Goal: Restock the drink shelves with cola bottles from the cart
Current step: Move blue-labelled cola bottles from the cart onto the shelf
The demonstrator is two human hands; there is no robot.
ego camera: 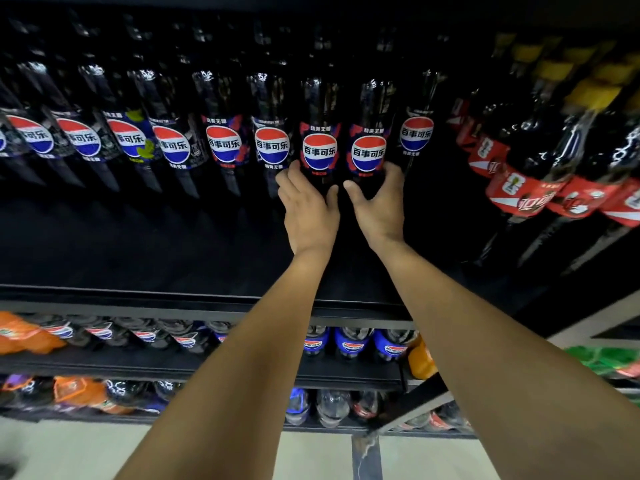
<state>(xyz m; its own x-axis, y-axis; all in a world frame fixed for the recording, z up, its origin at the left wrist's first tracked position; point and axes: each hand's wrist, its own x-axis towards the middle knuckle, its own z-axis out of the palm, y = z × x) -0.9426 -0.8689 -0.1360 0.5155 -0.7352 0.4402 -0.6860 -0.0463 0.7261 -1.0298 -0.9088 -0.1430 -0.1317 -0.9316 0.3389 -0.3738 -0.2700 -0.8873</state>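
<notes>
You can read 百事可乐 across the red, white and blue globe on the first cola bottle (pixel 319 152), gripped by your left hand (pixel 308 209), and on the second cola bottle (pixel 369 152), gripped by your right hand (pixel 379 206); 劲爽无糖 stands above each globe. The shelf row (pixel 223 143) leftward repeats 百事可乐. The red labels (pixel 519 192) at far right carry white script, too blurred to read

Both my bare arms stretch forward and up, side by side. My left hand (pixel 308 211) grips the left cola bottle (pixel 319 147) and my right hand (pixel 379 206) the right cola bottle (pixel 368 147), thumbs turned inward, close together.
</notes>
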